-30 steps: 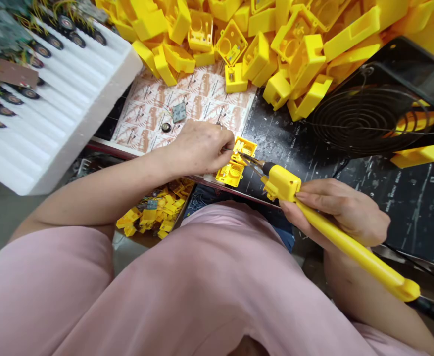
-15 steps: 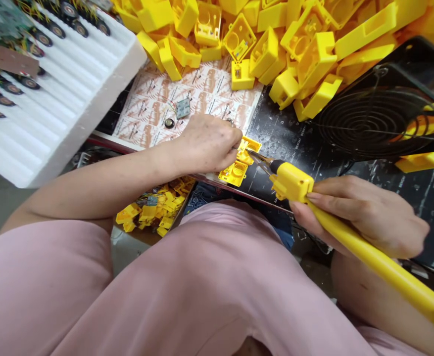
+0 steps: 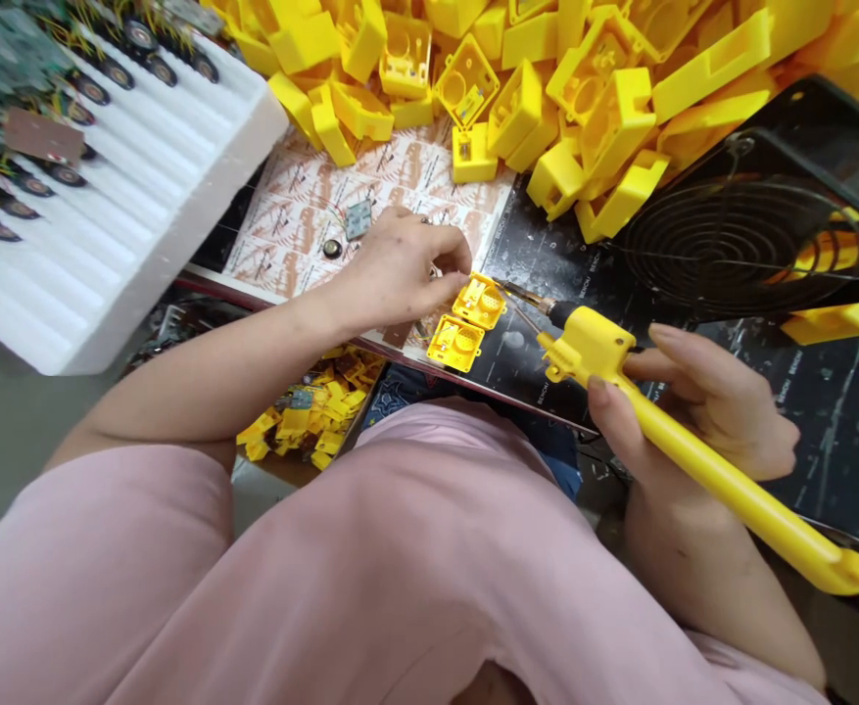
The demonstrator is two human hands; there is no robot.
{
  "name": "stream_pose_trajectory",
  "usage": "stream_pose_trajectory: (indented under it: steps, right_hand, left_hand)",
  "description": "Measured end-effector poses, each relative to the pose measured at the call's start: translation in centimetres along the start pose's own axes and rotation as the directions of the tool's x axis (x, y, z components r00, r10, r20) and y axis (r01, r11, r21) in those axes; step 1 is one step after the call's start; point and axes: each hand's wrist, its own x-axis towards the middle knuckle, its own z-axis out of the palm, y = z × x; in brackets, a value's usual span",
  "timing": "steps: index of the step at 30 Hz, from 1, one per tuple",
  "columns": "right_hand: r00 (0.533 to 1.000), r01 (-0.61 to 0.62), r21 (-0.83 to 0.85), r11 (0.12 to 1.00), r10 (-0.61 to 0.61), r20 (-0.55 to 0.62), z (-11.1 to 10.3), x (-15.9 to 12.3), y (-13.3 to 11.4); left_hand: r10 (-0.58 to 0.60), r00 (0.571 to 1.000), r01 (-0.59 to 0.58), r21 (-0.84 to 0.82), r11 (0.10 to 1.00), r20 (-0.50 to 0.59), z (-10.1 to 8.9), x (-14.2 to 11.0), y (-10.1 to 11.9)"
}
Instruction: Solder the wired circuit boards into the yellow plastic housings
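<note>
My right hand (image 3: 700,411) is wrapped round a yellow soldering iron (image 3: 664,431) with a solder feed tube at its front. The iron's metal tip points left, at the right edge of a small yellow plastic case half (image 3: 479,301). Thumb and forefinger of my left hand (image 3: 406,264) are pinched at the upper left edge of that case half. A second yellow case half (image 3: 454,344) lies just below it, nearer the table's edge. Beyond my left hand are a small circuit board (image 3: 358,219) and a round speaker (image 3: 332,249), with thin wires.
Many yellow cases (image 3: 517,108) are heaped at the back. A black fan (image 3: 730,235) stands at the right. On the left, a white foam tray (image 3: 157,186) carries wired boards and speakers. Below the table edge sits a box of yellow parts (image 3: 318,416).
My left hand has lifted and loosened, uncovering more of the case halves. The case halves have shifted slightly left. My right hand has changed its hold, and the iron's rear end has swung up.
</note>
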Motion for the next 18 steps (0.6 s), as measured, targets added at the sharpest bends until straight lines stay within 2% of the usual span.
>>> stream_pose_trajectory:
  steps: [10,14,18]
  right_hand:
    - [0.991,0.129,0.05,0.99,-0.128,-0.031,1.5,0.5,0.0]
    - [0.987,0.156,0.045,0.987,-0.157,0.02,1.6,1.4,-0.5]
    - [0.959,0.264,0.045,0.964,-0.267,0.095,1.3,2.5,-0.9]
  left_hand:
    - [-0.043,0.998,0.037,0.132,0.991,0.048,0.4,1.0,0.8]
    - [-0.005,1.0,0.004,0.094,0.996,0.007,0.7,1.0,0.7]
    - [-0.006,1.0,0.006,0.058,0.998,-0.011,1.0,1.1,0.5]
